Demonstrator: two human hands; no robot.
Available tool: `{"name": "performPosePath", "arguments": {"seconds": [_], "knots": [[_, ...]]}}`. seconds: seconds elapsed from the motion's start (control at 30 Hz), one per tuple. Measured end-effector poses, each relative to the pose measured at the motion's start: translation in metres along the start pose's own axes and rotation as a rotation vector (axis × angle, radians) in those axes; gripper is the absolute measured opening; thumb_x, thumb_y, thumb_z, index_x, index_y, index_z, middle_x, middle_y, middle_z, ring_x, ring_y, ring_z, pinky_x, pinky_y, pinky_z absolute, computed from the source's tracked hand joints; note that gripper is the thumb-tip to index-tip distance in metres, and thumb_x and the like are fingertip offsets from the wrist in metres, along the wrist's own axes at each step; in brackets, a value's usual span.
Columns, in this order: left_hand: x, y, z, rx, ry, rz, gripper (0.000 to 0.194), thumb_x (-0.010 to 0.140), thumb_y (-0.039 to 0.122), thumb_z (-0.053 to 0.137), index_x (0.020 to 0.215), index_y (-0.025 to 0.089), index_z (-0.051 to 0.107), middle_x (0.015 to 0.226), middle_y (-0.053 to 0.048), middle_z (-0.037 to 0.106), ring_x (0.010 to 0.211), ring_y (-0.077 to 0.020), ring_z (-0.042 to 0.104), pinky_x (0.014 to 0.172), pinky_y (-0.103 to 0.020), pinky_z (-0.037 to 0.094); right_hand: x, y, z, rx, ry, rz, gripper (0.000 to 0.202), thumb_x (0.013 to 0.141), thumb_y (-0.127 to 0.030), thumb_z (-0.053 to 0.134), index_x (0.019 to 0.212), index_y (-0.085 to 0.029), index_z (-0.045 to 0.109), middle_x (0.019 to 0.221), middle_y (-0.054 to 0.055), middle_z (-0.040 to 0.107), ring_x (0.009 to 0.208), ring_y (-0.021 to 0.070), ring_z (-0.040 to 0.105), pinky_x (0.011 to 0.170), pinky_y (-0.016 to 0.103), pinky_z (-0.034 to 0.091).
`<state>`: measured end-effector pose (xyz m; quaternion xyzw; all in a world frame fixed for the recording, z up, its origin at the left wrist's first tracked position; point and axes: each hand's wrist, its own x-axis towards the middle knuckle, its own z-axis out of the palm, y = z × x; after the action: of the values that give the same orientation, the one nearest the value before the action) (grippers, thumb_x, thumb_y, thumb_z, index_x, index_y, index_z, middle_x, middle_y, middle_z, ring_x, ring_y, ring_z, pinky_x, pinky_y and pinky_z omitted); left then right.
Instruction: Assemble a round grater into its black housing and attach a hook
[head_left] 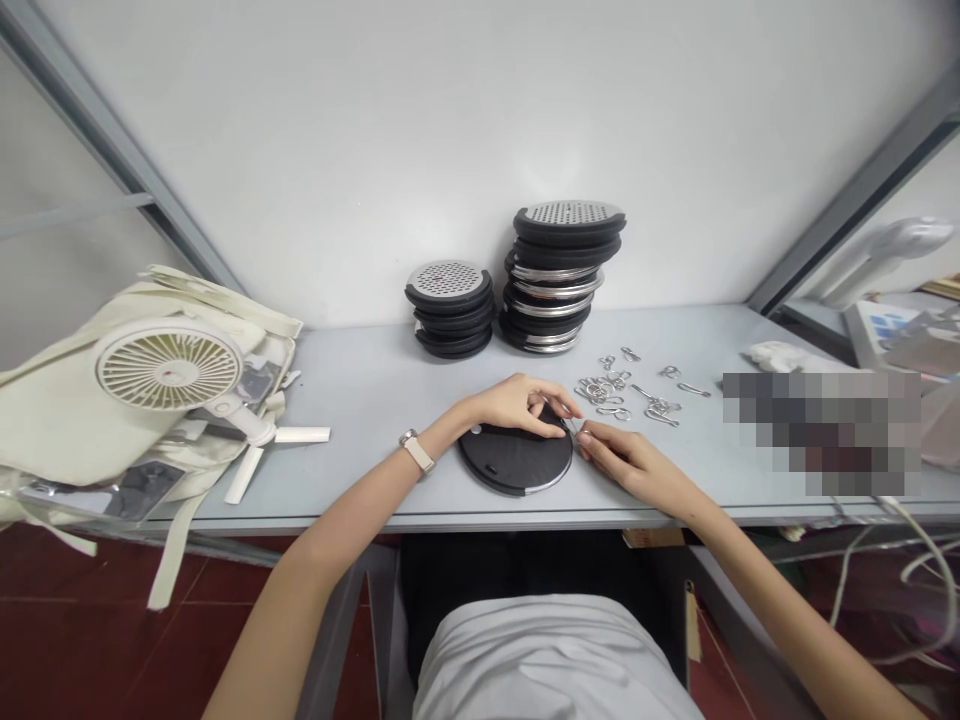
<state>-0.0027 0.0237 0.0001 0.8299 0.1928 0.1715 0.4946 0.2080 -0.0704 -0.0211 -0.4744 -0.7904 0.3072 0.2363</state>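
Observation:
A round black disc (517,465) with a silver strip along part of its rim lies flat on the grey table in front of me. My left hand (521,403) curls over its far right part, thumb on the top and fingers at the rim. At the disc's right edge, my right hand (626,460) pinches a small metal clip (576,430), mostly hidden by the fingertips. Just beyond that hand, several loose silver metal clips (600,388) lie in a pile, with more scattered to the right.
Two stacks of similar discs stand against the white wall, a shorter stack (452,310) and a taller stack (559,280). On the left are a cream bag (60,375) and a white fan (172,368). Cables (930,560) hang at the right.

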Motion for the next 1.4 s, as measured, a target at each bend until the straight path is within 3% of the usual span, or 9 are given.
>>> {"name": "performPosePath", "arguments": {"seconds": [0.33, 1.4], "knots": [[-0.0001, -0.0006, -0.0010, 0.023, -0.017, -0.014, 0.042, 0.072, 0.031, 0.073, 0.110, 0.016, 0.066, 0.099, -0.007, 0.066, 0.049, -0.0005, 0.035, 0.050, -0.018, 0.032, -0.0021, 0.0010, 0.0005, 0.008, 0.013, 0.004, 0.033, 0.096, -0.044, 0.037, 0.075, -0.020, 0.046, 0.066, -0.002, 0.044, 0.061, 0.0135, 0.041, 0.058, 0.026, 0.035], [-0.0009, 0.0027, -0.0012, 0.015, -0.014, -0.029, 0.041, 0.071, 0.032, 0.073, 0.107, 0.015, 0.067, 0.098, -0.006, 0.065, 0.049, -0.0007, 0.034, 0.048, -0.019, 0.028, -0.0020, -0.0018, 0.0007, 0.006, 0.011, 0.002, 0.030, 0.095, -0.044, 0.038, 0.082, -0.020, 0.052, 0.068, -0.002, 0.049, 0.062, 0.0134, 0.044, 0.057, 0.025, 0.037]]}}
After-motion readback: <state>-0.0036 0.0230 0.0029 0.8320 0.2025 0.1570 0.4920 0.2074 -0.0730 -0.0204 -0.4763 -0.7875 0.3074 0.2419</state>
